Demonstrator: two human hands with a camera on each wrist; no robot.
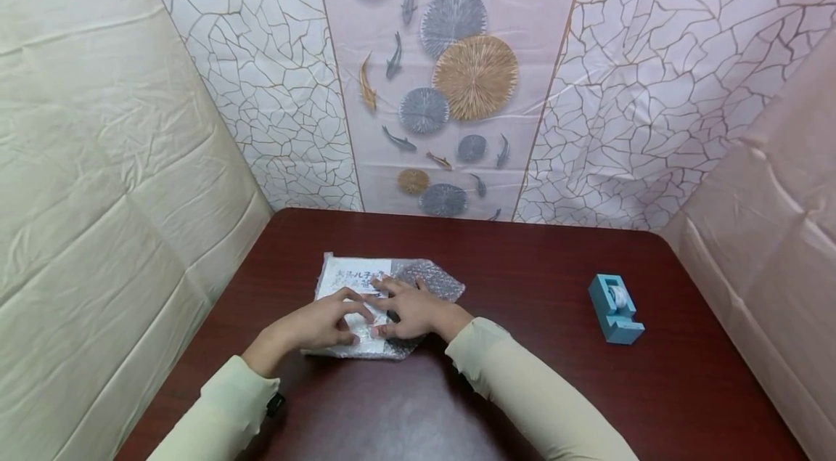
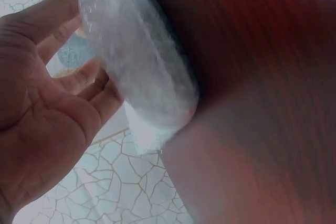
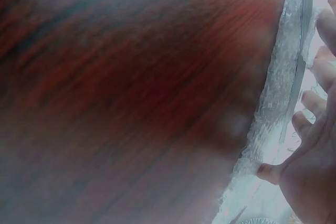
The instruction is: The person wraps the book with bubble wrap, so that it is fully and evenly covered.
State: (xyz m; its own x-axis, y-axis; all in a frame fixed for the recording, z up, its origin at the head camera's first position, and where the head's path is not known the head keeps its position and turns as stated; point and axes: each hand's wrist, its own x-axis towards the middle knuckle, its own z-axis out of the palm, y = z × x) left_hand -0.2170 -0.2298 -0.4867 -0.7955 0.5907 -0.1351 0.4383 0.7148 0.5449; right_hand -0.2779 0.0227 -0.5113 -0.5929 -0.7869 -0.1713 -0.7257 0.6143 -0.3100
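Note:
A flat white item with dark printed characters [image 1: 349, 274], perhaps a book, lies on the table with clear bubble wrap [image 1: 436, 274] around it. The wrap's right end reaches past the white part with slanted corners. My left hand [image 1: 318, 321] rests its bent fingertips on the white surface. Spread over the middle, my right hand [image 1: 414, 310] touches the wrap with fingers apart. The left wrist view shows the wrap's thick rounded edge [image 2: 139, 51] beside the left fingers. A grey strip [image 3: 297, 93] runs along the wrapped edge in the right wrist view.
A light-blue tape dispenser [image 1: 614, 310] with a roll of tape stands at the right of the dark red-brown table [image 1: 522, 272]. Patterned cloth [image 1: 457, 149] hangs behind the table's far edge, and beige padded walls close in both sides.

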